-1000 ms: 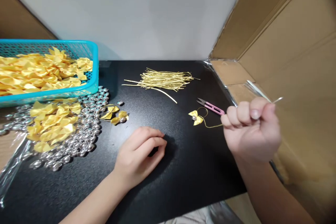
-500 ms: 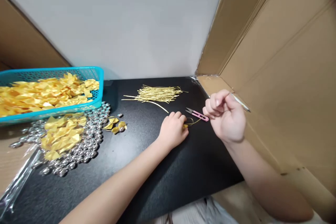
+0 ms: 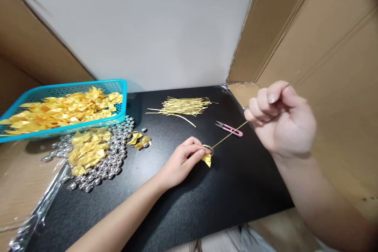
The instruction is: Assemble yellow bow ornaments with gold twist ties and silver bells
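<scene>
My left hand (image 3: 186, 159) pinches a yellow fabric petal (image 3: 207, 160) with a small loop of cord at its top, just above the black table. From that loop a gold cord (image 3: 228, 135) runs taut up to the right. Its far end goes into my right hand (image 3: 282, 120), raised at the right with fingers curled closed around it. Beneath the cord lies a pair of pink thread snips (image 3: 233, 130), blades pointing left. A pile of cut gold cords (image 3: 186, 106) rests farther back.
At the left stands a turquoise basket (image 3: 125, 102) of yellow petals. In front of it, silver beads (image 3: 118, 157) surround a heap of yellow petals (image 3: 88, 149). A few petal pieces (image 3: 138, 140) lie beside them. A grey wall (image 3: 165, 27) and cardboard panels (image 3: 333, 47) enclose the table.
My right hand has moved up and to the right, and the slack cord is now stretched straight. My left hand has turned, so the petal shows below its fingertips. The view has shifted slightly.
</scene>
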A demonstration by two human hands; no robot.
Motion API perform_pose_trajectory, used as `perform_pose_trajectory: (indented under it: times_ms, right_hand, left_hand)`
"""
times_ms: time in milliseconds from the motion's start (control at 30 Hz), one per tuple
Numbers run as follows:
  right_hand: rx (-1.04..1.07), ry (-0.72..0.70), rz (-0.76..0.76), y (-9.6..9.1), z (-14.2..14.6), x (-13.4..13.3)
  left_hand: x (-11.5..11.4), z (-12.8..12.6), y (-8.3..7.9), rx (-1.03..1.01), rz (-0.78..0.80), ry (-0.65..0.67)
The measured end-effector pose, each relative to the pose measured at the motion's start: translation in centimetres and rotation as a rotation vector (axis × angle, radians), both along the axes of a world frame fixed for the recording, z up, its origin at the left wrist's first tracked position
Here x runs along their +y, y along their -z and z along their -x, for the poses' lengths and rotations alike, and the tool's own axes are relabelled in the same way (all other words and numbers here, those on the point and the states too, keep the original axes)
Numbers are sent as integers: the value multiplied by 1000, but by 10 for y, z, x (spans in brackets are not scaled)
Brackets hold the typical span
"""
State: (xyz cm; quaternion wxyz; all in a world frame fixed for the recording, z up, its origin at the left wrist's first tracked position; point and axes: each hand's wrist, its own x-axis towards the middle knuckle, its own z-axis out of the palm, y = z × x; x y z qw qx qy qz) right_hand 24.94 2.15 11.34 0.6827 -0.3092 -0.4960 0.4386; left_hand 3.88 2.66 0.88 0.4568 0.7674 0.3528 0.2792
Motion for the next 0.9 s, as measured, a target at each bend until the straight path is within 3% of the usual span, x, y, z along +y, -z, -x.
perform_pose_trajectory:
  times_ms: [200, 400, 567, 700, 767, 900]
  right_hand:
    - [-26, 38, 41, 20, 1, 12]
    - [31, -31, 163, 53, 9, 22]
    - [-48, -146, 233, 75, 23, 7]
    - [-380, -273, 275, 90, 38, -13]
    - [-430, -304, 282, 98, 43, -19]
    - [-286, -66, 279, 112, 42, -12]
  left_hand:
    - [-7, 6, 3, -141, 408, -63]
    - [-10, 9, 10, -218, 591, -175]
    - [-11, 10, 12, -248, 560, -262]
    - [-17, 12, 13, -224, 327, -372]
    - [-20, 13, 13, -198, 244, -412]
    - [-21, 14, 13, -250, 375, -478]
